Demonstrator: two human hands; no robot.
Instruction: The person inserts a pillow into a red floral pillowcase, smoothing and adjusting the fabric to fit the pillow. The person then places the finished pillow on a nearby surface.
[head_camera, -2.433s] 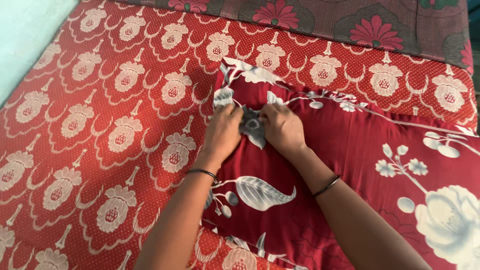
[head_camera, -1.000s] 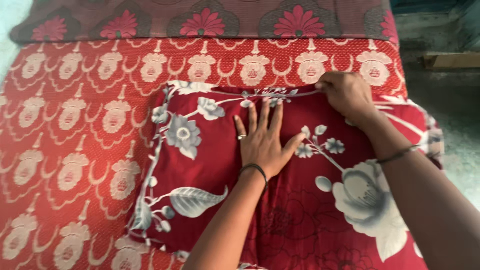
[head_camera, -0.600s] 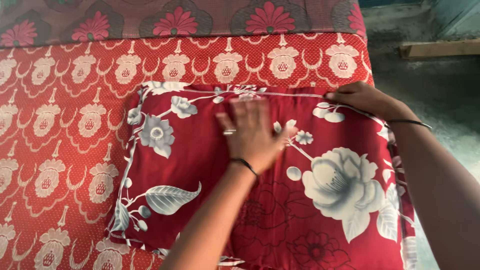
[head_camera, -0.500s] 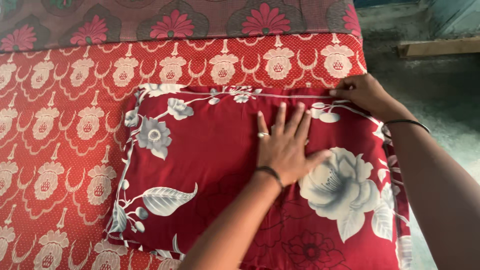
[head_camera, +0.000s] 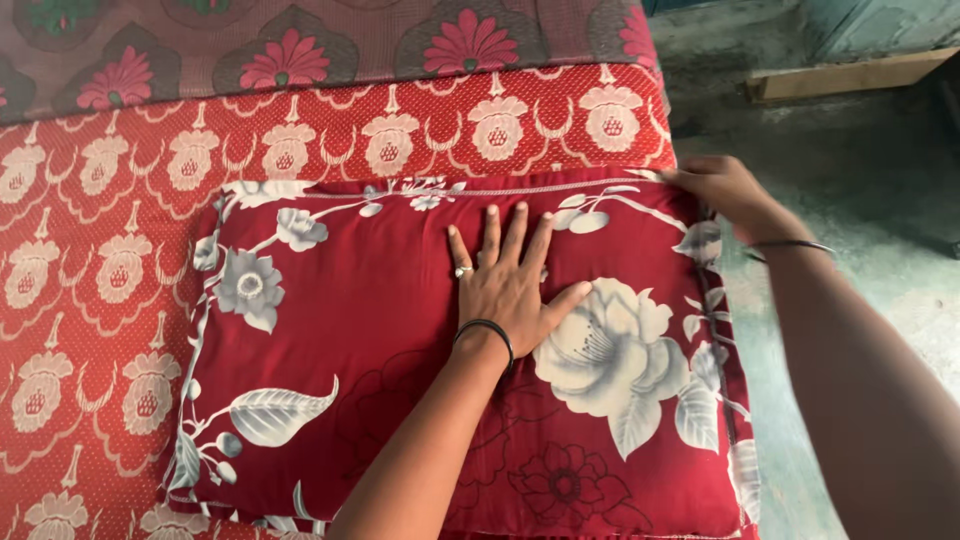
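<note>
Left hand (head_camera: 505, 285) spread flat on the red floral pillow (head_camera: 400, 340), which lies on the red patterned mattress (head_camera: 100, 250). Right hand (head_camera: 725, 190) at the pillow's far-right corner — fingertips blurred, grip unclear; pillow's near edge cut off.

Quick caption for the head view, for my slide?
Left hand flat on a red floral pillow while right hand holds its far corner, on a red patterned bedspread.

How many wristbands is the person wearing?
2. A black band sits on the wrist of the left hand, which lies flat on the red floral pillow. Another black band circles the wrist of the right hand at the pillow's far right corner.
</note>
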